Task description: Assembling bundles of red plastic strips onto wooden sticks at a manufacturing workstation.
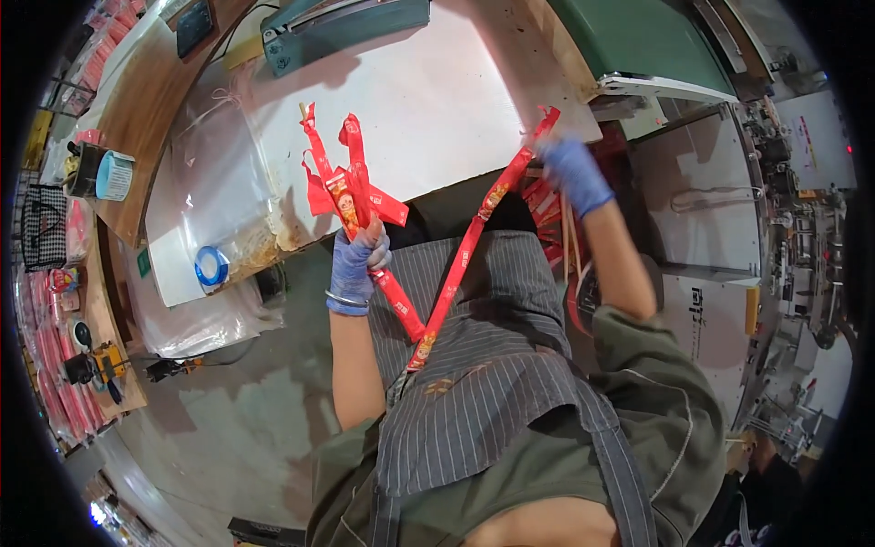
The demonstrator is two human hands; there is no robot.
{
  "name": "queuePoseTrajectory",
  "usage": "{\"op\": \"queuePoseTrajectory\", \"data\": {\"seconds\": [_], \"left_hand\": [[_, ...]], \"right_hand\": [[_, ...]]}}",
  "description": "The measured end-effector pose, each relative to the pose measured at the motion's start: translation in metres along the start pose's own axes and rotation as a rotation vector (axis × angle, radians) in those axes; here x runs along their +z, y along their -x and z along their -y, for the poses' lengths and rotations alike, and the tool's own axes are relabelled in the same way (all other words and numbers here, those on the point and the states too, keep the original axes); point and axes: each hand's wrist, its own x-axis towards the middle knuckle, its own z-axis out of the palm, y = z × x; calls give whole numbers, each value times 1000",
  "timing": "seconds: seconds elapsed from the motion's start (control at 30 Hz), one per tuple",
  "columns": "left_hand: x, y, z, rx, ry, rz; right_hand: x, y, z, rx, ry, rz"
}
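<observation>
In blue gloves, my two hands work with a long red printed strip [468, 239] of joined wrappers. My left hand [358, 266] is closed around a folded bundle [344, 196] of the same strip; its loose ends stick up and out above the fingers. From that hand the strip drops to a low bend over my striped apron [483, 447], then climbs to the right. Near its upper right end, my right hand [574, 173] pinches it; those fingers are smeared by motion. A metal bangle sits on my left wrist.
Ahead lies a white-topped table [401, 109] with a grey-green sealing machine [346, 27] at its back. Blue tape [211, 265] and clear plastic sheets [205, 164] are on the left. More red strips [545, 214] hang beyond the table's right edge. Machinery [802, 237] lines the right.
</observation>
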Motion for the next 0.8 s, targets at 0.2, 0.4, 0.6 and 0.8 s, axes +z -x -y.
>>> {"op": "queuePoseTrajectory", "data": {"seconds": [0.2,0.4,0.6,0.8], "left_hand": [[11,-15,11,-149,-147,-58],[57,-26,40,-45,-429,-73],[74,-17,40,-59,-347,-50],[82,-7,34,-48,-356,114]], "right_hand": [[48,-13,-108,177,-497,128],[85,17,-27,52,-366,329],[67,6,14,-159,-417,232],[64,-5,23,22,-548,312]]}}
